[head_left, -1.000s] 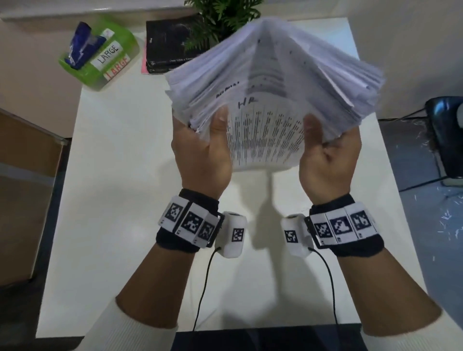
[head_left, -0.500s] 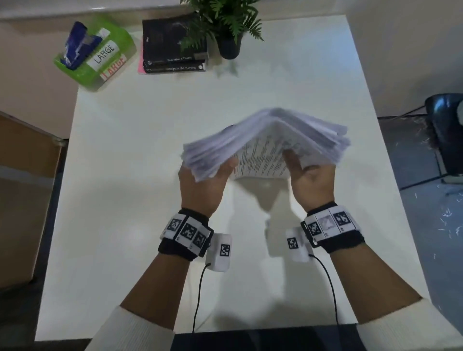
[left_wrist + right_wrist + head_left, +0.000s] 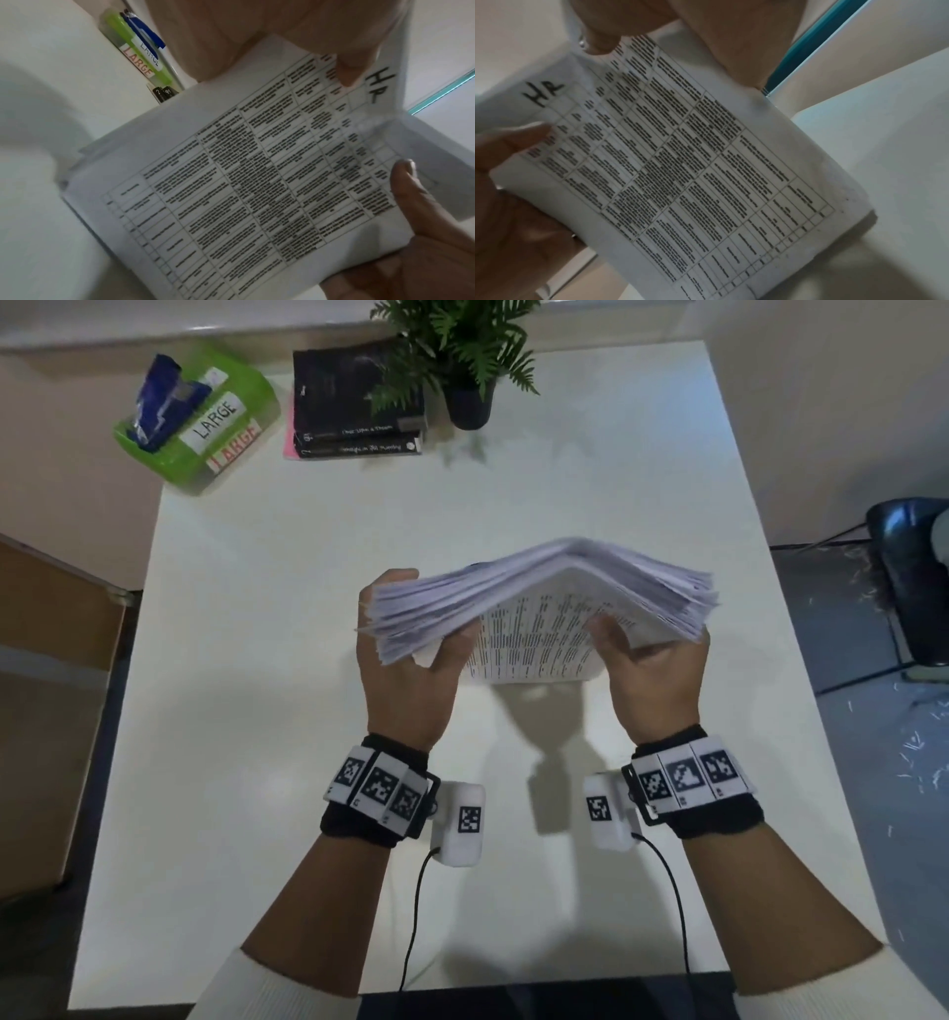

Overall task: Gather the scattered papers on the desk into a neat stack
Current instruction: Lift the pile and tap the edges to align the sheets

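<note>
A thick stack of printed papers (image 3: 539,603) stands on its lower edge on the white desk (image 3: 257,660), bowed into an arch. My left hand (image 3: 411,660) grips its left side, thumb on the near face. My right hand (image 3: 652,665) grips the right side the same way. The near sheet (image 3: 257,192) carries a printed table and a handwritten "HR" (image 3: 377,85). From the right wrist, the same sheet (image 3: 680,162) fills the view, with my right thumb (image 3: 513,140) lying on it. The fingers behind the stack are mostly hidden.
At the desk's back stand a green box labelled "LARGE" (image 3: 205,418), two dark books (image 3: 354,413) and a potted plant (image 3: 462,361). A dark chair (image 3: 914,577) is off the right edge. A wooden cabinet (image 3: 46,711) lies to the left.
The stack came down from high in front of the camera to the desk's middle a second ago. Since half a second ago it has stayed low and my grip is unchanged.
</note>
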Demonstrator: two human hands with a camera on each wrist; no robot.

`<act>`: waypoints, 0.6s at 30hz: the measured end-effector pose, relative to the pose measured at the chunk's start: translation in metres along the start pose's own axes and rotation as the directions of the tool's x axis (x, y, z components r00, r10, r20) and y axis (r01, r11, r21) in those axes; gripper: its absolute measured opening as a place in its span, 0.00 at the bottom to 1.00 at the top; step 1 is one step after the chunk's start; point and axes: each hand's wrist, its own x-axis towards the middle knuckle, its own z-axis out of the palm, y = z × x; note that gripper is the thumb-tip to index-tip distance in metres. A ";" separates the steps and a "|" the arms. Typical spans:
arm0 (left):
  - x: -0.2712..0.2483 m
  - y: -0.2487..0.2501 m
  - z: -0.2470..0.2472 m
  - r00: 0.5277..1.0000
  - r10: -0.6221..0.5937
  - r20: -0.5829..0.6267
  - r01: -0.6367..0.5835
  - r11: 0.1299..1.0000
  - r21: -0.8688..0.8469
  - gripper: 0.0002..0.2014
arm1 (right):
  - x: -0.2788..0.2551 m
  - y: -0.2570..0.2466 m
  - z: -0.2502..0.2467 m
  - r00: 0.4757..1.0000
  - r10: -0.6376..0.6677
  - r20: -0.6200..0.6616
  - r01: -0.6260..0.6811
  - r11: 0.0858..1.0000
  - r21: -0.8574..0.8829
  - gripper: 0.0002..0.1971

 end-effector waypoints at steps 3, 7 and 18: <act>0.000 0.013 0.004 0.999 -0.015 -0.041 0.011 0.995 -0.102 0.30 | 0.000 -0.009 0.005 0.999 -0.035 0.000 0.035 0.999 -0.012 0.34; 0.005 0.016 0.002 0.995 0.100 -0.020 -0.102 0.981 -0.163 0.29 | 0.004 -0.018 0.005 0.985 -0.142 -0.098 0.145 0.989 0.021 0.28; 0.035 0.036 -0.008 0.985 0.161 -0.063 -0.152 0.980 0.130 0.39 | 0.035 -0.035 -0.004 0.975 -0.101 0.196 0.140 0.971 -0.193 0.16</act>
